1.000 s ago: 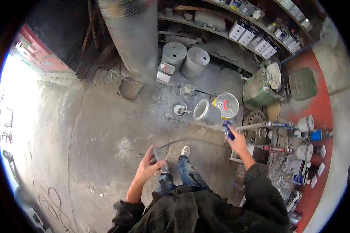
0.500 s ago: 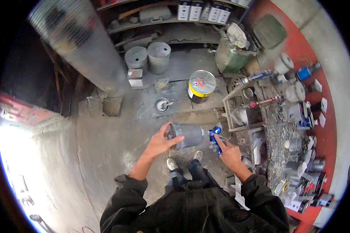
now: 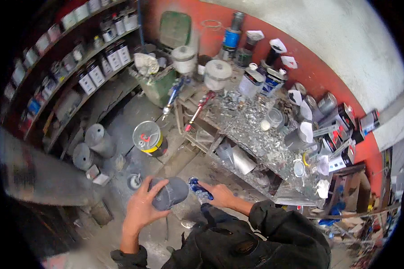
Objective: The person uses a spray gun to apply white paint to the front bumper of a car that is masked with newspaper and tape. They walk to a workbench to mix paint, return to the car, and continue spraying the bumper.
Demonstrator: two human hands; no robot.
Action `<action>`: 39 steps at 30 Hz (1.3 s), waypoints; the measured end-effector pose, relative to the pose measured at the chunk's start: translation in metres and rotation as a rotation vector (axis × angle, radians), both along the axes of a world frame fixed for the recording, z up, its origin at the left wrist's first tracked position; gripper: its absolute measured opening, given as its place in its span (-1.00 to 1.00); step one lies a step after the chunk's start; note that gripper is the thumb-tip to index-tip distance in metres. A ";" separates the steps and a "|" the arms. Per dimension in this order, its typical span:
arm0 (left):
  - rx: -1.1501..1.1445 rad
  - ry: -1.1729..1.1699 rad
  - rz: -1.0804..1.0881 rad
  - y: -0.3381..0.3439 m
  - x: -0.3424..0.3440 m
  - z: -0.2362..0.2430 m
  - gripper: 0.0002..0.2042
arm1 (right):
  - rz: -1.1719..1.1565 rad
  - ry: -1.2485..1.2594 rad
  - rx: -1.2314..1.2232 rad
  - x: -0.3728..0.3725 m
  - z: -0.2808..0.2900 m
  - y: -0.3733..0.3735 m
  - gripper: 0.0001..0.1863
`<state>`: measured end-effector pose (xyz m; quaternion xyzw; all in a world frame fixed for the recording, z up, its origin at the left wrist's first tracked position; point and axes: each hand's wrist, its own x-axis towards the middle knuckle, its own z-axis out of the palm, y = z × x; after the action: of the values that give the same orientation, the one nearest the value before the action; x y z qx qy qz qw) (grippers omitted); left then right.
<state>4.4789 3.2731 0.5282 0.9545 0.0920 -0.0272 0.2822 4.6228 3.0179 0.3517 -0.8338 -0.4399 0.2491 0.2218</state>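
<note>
My left hand point(image 3: 143, 204) is wrapped round a grey cylindrical spray gun cup point(image 3: 171, 194), with thumb and fingers on opposite sides. The cup lies tilted, its round end toward the right. In my right hand point(image 3: 217, 195) is a blue spray gun point(image 3: 199, 187), gripped by its body just right of the cup. A narrow gap shows between cup and gun. Beyond them on the floor stands a bucket point(image 3: 149, 138) with a metal lid and yellow band. Beside my left hand is a small pot point(image 3: 134, 181) with whitish contents.
A paint-crusted workbench point(image 3: 238, 114) carries cans, bottles and cups on the right. Another blue spray gun point(image 3: 173, 95) and a red one point(image 3: 199, 111) hang at its left end. Shelves point(image 3: 72, 58) of tins, a green bin point(image 3: 159, 87) and grey drums point(image 3: 99, 139) stand farther back.
My view has swung right toward the workbench. The cup and spray gun were joined in line half a second ago; now they look apart, one in each hand.
</note>
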 end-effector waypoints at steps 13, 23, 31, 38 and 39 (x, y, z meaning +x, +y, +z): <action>-0.614 0.195 0.113 -0.080 0.191 -0.034 -0.33 | -0.766 -0.227 0.102 0.018 -0.002 -0.117 -0.05; -1.777 0.513 0.200 -0.150 0.314 -0.198 -0.44 | -1.528 -0.174 0.394 -0.058 -0.004 -0.253 -0.54; -1.607 0.279 0.456 -0.167 0.369 -0.275 -0.55 | -1.725 0.225 0.689 -0.053 0.020 -0.307 -0.69; -1.070 -0.095 0.333 -0.184 0.323 -0.185 -0.62 | -1.061 0.067 0.231 0.029 0.007 -0.303 -0.39; -0.952 -0.101 0.262 -0.191 0.317 -0.158 -0.58 | -0.997 0.058 0.162 0.037 0.006 -0.295 -0.38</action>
<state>4.7955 3.0825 0.3700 0.7002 0.1748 0.0158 0.6921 4.6603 2.7234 0.3575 -0.9153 0.0003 0.1011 0.3899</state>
